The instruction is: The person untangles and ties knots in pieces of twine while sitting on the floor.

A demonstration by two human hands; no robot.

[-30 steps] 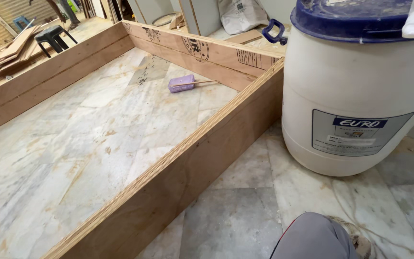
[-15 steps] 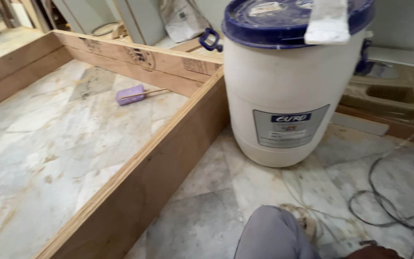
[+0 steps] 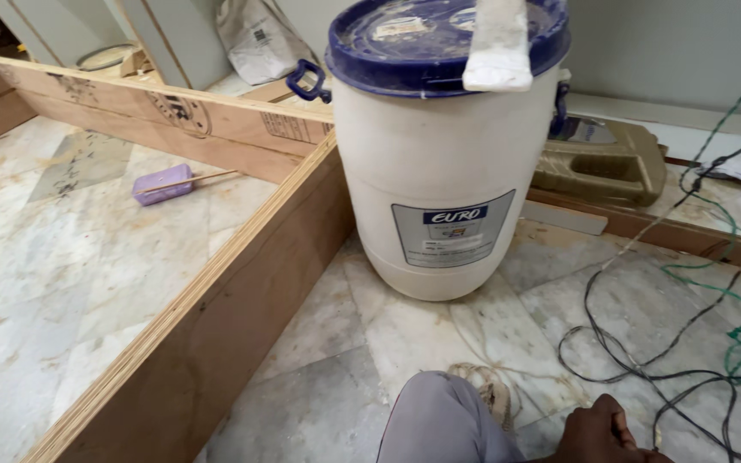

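Resting low on the marble floor (image 3: 405, 343), my right hand (image 3: 602, 433) is curled with fingers bent; I cannot tell if it holds anything. Just beside it lie a pale rope (image 3: 486, 386) and black cables (image 3: 636, 360). Farther away stands the white drum (image 3: 439, 171).

A drum (image 3: 443, 163) stood right of a wooden frame (image 3: 242, 283); a brush (image 3: 165, 183) lay inside the frame, cables (image 3: 645, 360) right of the drum.
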